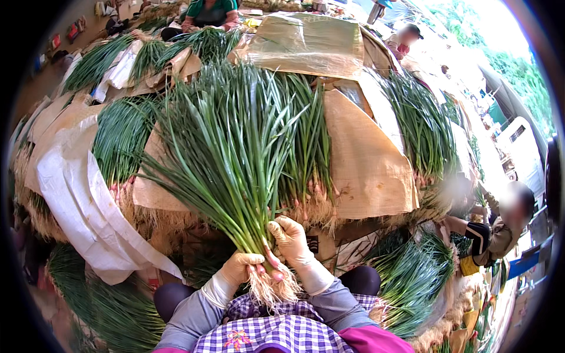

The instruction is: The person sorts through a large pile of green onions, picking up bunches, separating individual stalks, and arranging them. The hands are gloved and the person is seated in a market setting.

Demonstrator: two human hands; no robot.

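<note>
A bunch of green onions (240, 189) with long leaves, pink bulbs and pale stringy roots stands fanned out before me, roots towards my lap. My left hand (240, 267), in a pale glove, grips the bunch low on its stems, thumb across the front just above the bulbs. My right hand (292, 243), gloved as well, is at the right side of the same stems, thumb and forefinger closed together on the outer stalk. Its other fingers curl behind the bulbs and are partly hidden. The loose roots (273, 289) hang over a purple checked apron (278, 328).
Ahead, a wide heap of green onions (309, 150) lies partly under tan woven sheets (366, 163). A white sheet (70, 189) drapes at left. More onions lie low at left (114, 304) and right (410, 282). A seated person (503, 225) is at right; others sit farther back.
</note>
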